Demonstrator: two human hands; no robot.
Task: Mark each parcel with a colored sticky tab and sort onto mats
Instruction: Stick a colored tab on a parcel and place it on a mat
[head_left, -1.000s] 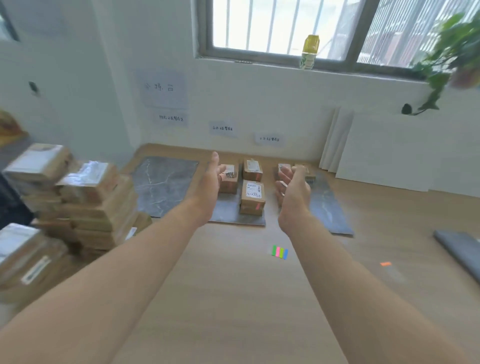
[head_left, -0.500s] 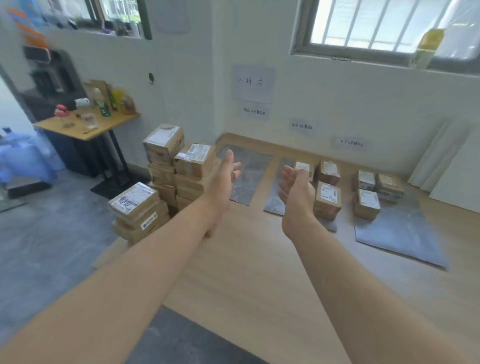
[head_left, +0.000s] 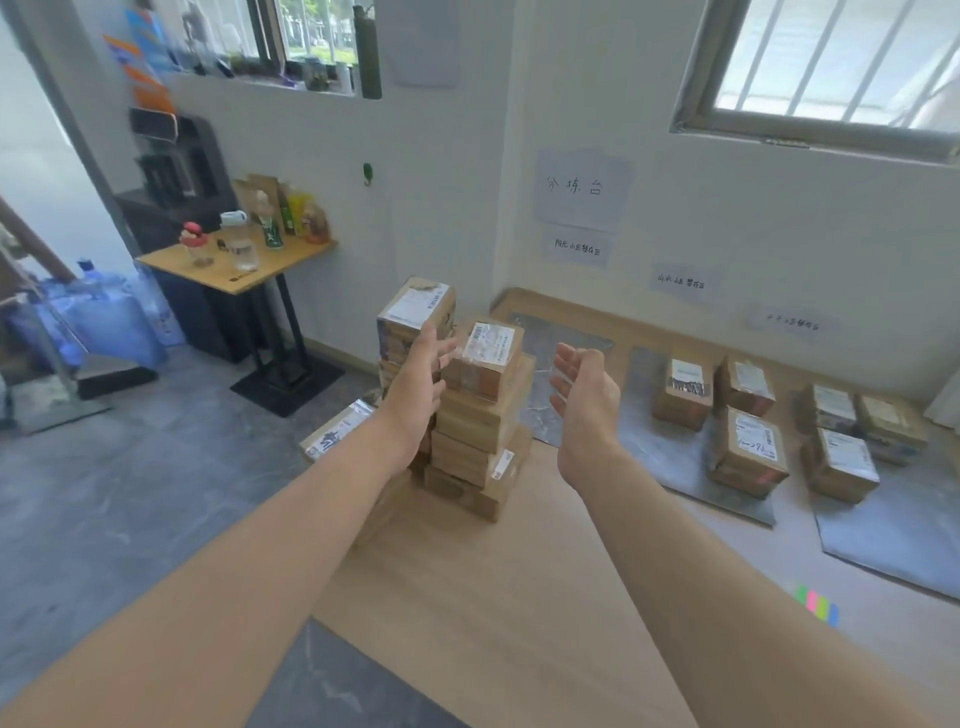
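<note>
Stacked cardboard parcels (head_left: 480, 441) stand at the left edge of the wooden platform. The top parcel (head_left: 485, 358) carries a white label. My left hand (head_left: 415, 384) reaches out with straight fingers just left of that top parcel, at its side. To its right, a gap away, my right hand (head_left: 584, 395) is held open, palm facing left. Both hands hold nothing. Three grey mats lie along the wall: the left mat (head_left: 550, 358) is bare, the middle mat (head_left: 665, 462) and right mat (head_left: 904, 540) bear sorted parcels (head_left: 743, 452). Colored sticky tabs (head_left: 818, 605) lie on the platform.
A taller parcel stack (head_left: 415, 322) stands behind the first, and a parcel (head_left: 337, 431) lies lower at the left. A small wooden table (head_left: 234, 265) with bottles stands at the left wall. Grey tile floor (head_left: 130, 493) lies beside the platform. Paper labels (head_left: 579, 247) hang on the wall.
The view has swung left from the mats to the parcel stacks. Both empty hands have moved to either side of the top parcel.
</note>
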